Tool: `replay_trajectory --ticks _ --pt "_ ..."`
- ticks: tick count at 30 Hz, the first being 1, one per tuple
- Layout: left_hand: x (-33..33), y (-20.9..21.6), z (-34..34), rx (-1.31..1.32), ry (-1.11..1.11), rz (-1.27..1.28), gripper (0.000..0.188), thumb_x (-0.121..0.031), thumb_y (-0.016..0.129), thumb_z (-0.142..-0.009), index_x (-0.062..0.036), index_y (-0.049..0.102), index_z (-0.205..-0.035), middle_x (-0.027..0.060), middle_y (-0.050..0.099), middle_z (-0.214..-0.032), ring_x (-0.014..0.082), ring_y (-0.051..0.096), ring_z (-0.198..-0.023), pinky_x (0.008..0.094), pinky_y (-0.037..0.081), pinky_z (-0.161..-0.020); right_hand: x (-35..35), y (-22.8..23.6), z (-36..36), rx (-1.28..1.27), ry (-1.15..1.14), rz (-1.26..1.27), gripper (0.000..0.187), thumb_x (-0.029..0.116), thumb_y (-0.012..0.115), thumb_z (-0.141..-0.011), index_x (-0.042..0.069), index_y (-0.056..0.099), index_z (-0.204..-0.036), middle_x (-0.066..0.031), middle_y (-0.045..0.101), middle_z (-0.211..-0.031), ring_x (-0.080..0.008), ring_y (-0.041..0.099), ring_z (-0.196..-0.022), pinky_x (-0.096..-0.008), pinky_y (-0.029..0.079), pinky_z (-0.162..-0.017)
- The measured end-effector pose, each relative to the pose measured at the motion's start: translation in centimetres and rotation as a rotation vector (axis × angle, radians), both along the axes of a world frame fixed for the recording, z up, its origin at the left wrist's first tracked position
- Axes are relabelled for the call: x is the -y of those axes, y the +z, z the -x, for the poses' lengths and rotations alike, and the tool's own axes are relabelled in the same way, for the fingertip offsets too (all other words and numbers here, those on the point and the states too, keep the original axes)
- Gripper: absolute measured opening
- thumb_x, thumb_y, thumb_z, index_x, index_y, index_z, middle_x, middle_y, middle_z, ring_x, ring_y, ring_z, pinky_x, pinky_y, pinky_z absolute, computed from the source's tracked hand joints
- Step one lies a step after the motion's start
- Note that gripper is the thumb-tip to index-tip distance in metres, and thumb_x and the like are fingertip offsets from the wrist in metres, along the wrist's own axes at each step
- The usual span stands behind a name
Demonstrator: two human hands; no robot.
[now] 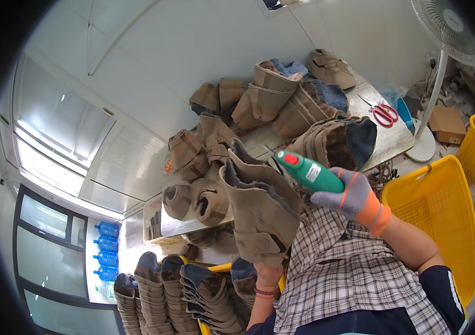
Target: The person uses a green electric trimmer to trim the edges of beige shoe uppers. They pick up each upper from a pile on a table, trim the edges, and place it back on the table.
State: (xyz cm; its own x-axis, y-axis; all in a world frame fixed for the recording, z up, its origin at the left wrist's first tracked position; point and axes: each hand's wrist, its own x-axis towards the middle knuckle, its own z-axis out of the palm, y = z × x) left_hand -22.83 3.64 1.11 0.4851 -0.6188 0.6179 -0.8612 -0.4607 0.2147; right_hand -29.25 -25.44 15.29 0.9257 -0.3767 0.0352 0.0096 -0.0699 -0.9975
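Note:
My left hand (269, 272), a red band at its wrist, supports the lower end of a beige fabric piece (262, 218) in front of me. Most of its fingers are hidden behind the cloth. The piece is tube-like, with a dark fleecy lining at its open top and a strap tab with a round fastener near the bottom. In a grey and orange glove, my right hand (357, 202) grips a green handheld power tool (313, 173) with a red switch. The tool's front end points at the piece's upper edge; whether it touches cannot be seen.
Similar beige pieces (274, 95) lie heaped on the worktable (394, 139), beside red-handled scissors (384, 115). Tall stacks of them (151, 290) stand at lower left. Yellow baskets (433, 218) and a white standing fan (441, 72) are on the right. Blue water bottles (107, 244) stand far left.

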Motion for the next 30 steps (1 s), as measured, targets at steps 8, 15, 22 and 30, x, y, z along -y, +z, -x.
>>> replay_trajectory --ticks 8,15,22,30 --pt "2.8 8.9 -10.5 0.048 0.328 0.058 0.021 -0.005 0.064 -0.08 0.0082 0.058 -0.096 0.0214 0.054 -0.104 0.0414 0.049 -0.099 0.0473 0.039 -0.085 3.0 -1.2 0.9 -0.018 -0.175 0.026 0.051 0.03 0.082 -0.072 0.0 0.061 -0.109 -0.0039 0.066 -0.085 -0.0072 0.059 -0.073 -0.0234 0.05 -0.067" --pt "4.7 8.0 -16.0 -0.068 0.233 0.008 0.019 0.0 0.062 -0.078 0.004 0.045 -0.074 0.0177 0.05 -0.076 0.0378 0.05 -0.075 0.0434 0.04 -0.066 3.1 -2.9 3.0 -0.05 -0.195 0.082 0.056 0.03 0.083 -0.071 0.001 0.06 -0.112 -0.004 0.067 -0.084 -0.0072 0.061 -0.07 -0.0235 0.052 -0.065" --pt "6.5 7.3 -17.4 -0.256 0.118 0.03 0.021 -0.005 0.061 -0.081 0.0015 0.041 -0.076 0.0245 0.048 -0.074 0.044 0.047 -0.071 0.0435 0.04 -0.06 3.3 -3.9 4.1 -0.083 -0.232 0.199 0.058 0.029 0.083 -0.071 0.0 0.059 -0.115 -0.0054 0.067 -0.083 -0.0087 0.062 -0.07 -0.0241 0.051 -0.066" --pt "3.4 11.7 -20.3 -0.392 0.081 0.594 0.021 -0.008 0.055 -0.091 0.0025 0.056 -0.109 0.0077 0.063 -0.104 0.0178 0.058 -0.091 0.0295 0.045 -0.085 3.5 -5.4 4.4 -0.078 -0.219 0.298 0.065 0.037 0.083 -0.068 0.002 0.059 -0.117 -0.0112 0.07 -0.088 -0.018 0.069 -0.078 -0.0293 0.054 -0.072"
